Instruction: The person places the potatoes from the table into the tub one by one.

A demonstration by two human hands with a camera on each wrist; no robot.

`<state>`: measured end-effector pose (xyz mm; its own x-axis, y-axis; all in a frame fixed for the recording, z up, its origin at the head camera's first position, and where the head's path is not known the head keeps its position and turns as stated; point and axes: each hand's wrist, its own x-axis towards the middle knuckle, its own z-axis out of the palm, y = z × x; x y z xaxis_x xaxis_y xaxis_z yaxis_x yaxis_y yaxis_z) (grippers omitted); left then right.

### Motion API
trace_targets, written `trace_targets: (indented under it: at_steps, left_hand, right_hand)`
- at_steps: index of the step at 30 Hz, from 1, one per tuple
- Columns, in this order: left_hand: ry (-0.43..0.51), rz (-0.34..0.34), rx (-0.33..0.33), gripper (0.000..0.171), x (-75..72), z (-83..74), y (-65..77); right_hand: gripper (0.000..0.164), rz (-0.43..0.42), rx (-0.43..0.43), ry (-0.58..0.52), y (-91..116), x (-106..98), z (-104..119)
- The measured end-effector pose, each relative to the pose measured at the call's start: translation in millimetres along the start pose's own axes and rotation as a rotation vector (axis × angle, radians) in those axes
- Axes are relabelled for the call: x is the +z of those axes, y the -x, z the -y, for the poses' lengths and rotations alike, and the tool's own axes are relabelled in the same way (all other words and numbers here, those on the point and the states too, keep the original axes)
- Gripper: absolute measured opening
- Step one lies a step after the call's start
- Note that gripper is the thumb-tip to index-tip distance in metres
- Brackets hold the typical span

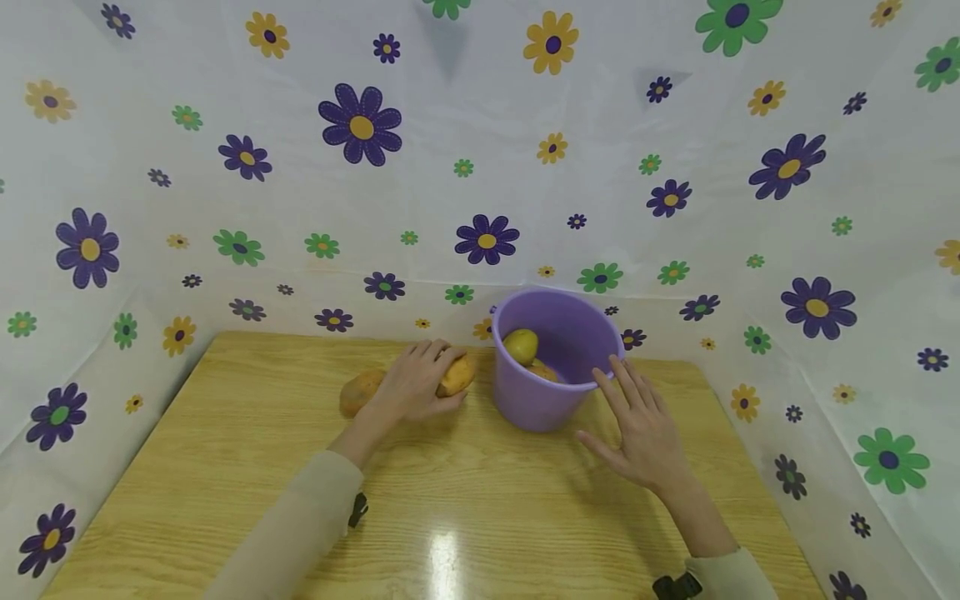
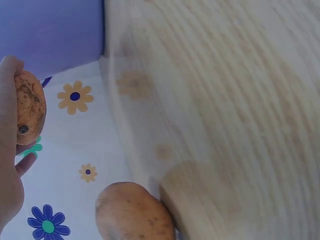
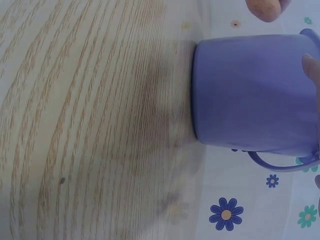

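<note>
My left hand (image 1: 420, 383) grips a potato (image 1: 457, 375) left of the purple bucket (image 1: 536, 408). In the left wrist view, this potato (image 2: 31, 107) is held off the table and shows a dark spot. Another potato (image 1: 362, 393) lies on the table behind my left wrist, partly hidden by it. Inside the bucket are a yellow-green rounded item (image 1: 521, 346) and a yellowish-brown one (image 1: 543, 371), mostly covered by the rim. My right hand (image 1: 637, 429) has its fingers spread beside the bucket's right side, fingertips near the rim; whether they touch it I cannot tell.
A wooden table (image 1: 465, 517) carries everything. White flowered sheeting (image 1: 420, 200) rises behind it and along both sides. The bucket stands close to the back edge, and its handle (image 3: 280, 167) hangs down on one side in the right wrist view.
</note>
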<state>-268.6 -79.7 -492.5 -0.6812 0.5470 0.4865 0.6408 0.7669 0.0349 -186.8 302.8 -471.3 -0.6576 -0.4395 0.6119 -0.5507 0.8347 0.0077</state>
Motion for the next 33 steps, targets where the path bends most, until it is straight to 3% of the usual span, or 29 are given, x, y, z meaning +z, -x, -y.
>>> trace_targets:
  at_steps: [14, 33]
  left_hand:
    - [0.064, -0.124, 0.017, 0.067, -22.0, -8.3, -15.1]
    - [0.057, -0.177, 0.083, 0.072, -52.0, -24.4, -49.6]
  right_hand:
    - [0.095, -0.011, -0.008, 0.009, -2.1, 1.4, 0.4]
    - [0.096, -0.006, 0.0, -0.011, -1.7, 1.9, 1.0]
